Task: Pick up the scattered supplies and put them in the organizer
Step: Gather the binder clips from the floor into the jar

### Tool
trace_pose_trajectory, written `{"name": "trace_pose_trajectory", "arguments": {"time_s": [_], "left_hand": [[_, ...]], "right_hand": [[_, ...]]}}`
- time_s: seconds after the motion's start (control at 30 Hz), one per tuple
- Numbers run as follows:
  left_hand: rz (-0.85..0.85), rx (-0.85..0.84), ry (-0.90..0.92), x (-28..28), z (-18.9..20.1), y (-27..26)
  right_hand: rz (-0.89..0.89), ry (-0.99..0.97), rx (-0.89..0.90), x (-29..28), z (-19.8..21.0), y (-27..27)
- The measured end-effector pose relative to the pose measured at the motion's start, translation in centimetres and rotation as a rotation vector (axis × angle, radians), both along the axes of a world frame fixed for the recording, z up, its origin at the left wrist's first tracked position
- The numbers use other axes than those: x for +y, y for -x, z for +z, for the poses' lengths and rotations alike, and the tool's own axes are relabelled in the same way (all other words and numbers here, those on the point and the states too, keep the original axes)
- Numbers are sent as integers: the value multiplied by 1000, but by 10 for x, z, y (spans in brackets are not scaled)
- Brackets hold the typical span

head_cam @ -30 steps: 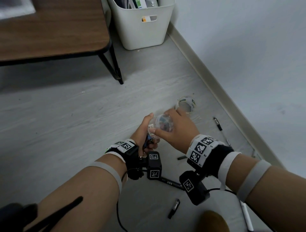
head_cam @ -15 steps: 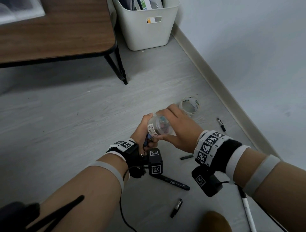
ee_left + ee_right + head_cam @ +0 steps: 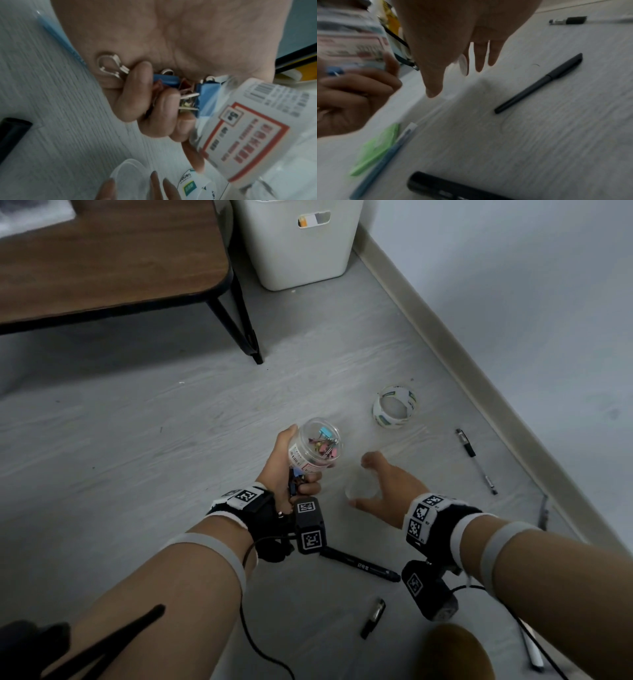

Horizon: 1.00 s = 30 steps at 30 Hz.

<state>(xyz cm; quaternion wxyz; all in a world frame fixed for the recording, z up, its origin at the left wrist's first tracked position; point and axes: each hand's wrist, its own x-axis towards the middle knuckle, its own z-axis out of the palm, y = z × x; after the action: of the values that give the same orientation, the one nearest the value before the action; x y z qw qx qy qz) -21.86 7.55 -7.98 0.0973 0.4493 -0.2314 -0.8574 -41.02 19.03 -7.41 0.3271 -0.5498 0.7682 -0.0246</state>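
Observation:
My left hand (image 3: 284, 463) grips a clear plastic jar (image 3: 315, 446) of coloured binder clips, tilted with its open mouth facing away from me. The same hand's curled fingers (image 3: 137, 94) also clutch several loose binder clips (image 3: 171, 83) under the jar (image 3: 248, 135). To the right, low over the floor, my right hand (image 3: 380, 487) holds the jar's clear lid (image 3: 361, 487) between thumb and fingers. The lid (image 3: 130, 174) is off the jar. The white organizer bin (image 3: 298, 241) stands far off against the wall.
On the grey floor lie a tape roll (image 3: 394, 407), a thin pen (image 3: 474, 460), a black marker (image 3: 359, 565), a small black cap (image 3: 373, 613) and a white pen (image 3: 534, 652). Green notes (image 3: 375, 150) and a blue pen (image 3: 382, 162) lie nearby. A low wooden table (image 3: 102, 258) stands at the far left.
My right hand, which was on the jar's top, has come away down and to the right with the lid. The jar stays in my left hand, now open.

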Motion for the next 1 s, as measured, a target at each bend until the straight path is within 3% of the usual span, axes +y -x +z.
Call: {"name": "trace_pose_trajectory", "arguments": {"time_s": [0.1, 0.17, 0.23, 0.37, 0.43, 0.5, 0.57, 0.67, 0.8, 0.9, 1.0], "left_hand": [[-19, 52, -42, 4, 4, -4], [-33, 70, -63, 6, 2, -6], [-57, 78, -73, 6, 3, -5], [-74, 61, -54, 8, 16, 6], [-76, 91, -66, 12, 20, 11], [-83, 85, -52, 13, 18, 13], [-45, -23, -2, 8, 10, 13], [197, -163, 69, -4, 4, 11], [449, 72, 23, -20, 23, 17], [475, 225, 21, -25, 42, 29], [445, 253, 68, -21, 50, 41]], "right_hand": [[115, -132, 172, 3, -11, 3], [130, -139, 184, 2, -10, 1], [127, -33, 45, -5, 3, -6], [-10, 303, -477, -27, 37, -26], [-71, 365, -557, -33, 45, -33], [-122, 398, -525, -37, 48, -37], [-159, 443, -490, -38, 47, -36], [-181, 459, -416, -35, 44, -29], [-165, 276, -291, -31, 27, -25], [-131, 198, -258, -31, 17, -32], [-144, 217, -272, -35, 17, -41]]}}
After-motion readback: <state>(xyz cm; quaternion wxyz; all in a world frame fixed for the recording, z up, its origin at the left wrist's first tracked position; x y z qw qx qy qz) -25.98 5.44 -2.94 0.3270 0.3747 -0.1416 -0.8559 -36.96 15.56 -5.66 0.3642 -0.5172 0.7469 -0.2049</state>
